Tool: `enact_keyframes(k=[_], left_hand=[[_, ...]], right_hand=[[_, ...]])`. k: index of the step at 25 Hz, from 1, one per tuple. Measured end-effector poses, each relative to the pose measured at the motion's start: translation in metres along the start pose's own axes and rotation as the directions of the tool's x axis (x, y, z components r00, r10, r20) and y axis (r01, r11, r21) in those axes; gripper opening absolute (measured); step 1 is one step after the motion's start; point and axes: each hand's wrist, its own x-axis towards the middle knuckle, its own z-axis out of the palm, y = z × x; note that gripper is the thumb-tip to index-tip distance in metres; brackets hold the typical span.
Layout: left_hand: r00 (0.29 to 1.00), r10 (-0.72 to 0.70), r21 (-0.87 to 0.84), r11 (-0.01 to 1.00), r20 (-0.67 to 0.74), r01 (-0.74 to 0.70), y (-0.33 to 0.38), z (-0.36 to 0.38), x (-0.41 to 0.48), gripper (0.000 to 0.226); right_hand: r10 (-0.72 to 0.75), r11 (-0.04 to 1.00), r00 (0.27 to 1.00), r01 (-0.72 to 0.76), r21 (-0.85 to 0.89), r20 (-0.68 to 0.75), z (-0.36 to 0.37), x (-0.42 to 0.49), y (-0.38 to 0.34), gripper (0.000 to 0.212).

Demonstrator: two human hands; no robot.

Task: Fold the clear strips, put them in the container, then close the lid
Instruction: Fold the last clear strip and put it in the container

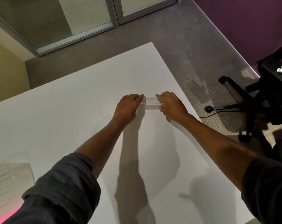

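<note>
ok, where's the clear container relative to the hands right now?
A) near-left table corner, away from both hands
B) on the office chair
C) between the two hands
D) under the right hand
A: the clear container sits at the near-left of the table, while the left hand and right hand press the clear strips farther out.

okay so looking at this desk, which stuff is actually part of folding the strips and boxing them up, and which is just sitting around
Part of the job:
- clear strips, pressed flat on the white table between both hands
- left hand and right hand, one at each end
- clear container, near left edge of the table

Just lying about:
- black office chair, on the carpet to the right
- glass door, beyond the table
</note>
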Motion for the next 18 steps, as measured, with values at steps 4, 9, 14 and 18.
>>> enact_keyframes(k=[4, 9, 14, 18], left_hand=[[1.000, -0.021, -0.042, 0.999, 0.020, 0.022, -0.005, -0.003, -0.002, 0.074], [0.998, -0.052, -0.048, 0.997, 0.034, 0.054, -0.005, -0.007, -0.004, 0.068], [0.997, -0.079, -0.065, 0.995, 0.024, 0.080, -0.009, -0.009, -0.005, 0.063], [0.996, -0.092, -0.065, 0.994, 0.005, 0.092, -0.011, -0.010, -0.009, 0.061]], right_hand=[[-0.011, 1.000, 1.000, 0.011, -0.008, 0.015, 0.000, 0.006, 0.001, 0.055], [-0.068, 0.997, 0.997, 0.069, -0.045, 0.020, 0.000, 0.011, 0.000, 0.047], [-0.066, 0.997, 0.997, 0.068, -0.040, 0.049, 0.000, 0.016, 0.000, 0.047], [-0.058, 0.996, 0.996, 0.062, -0.068, 0.064, -0.001, 0.017, -0.001, 0.046]])
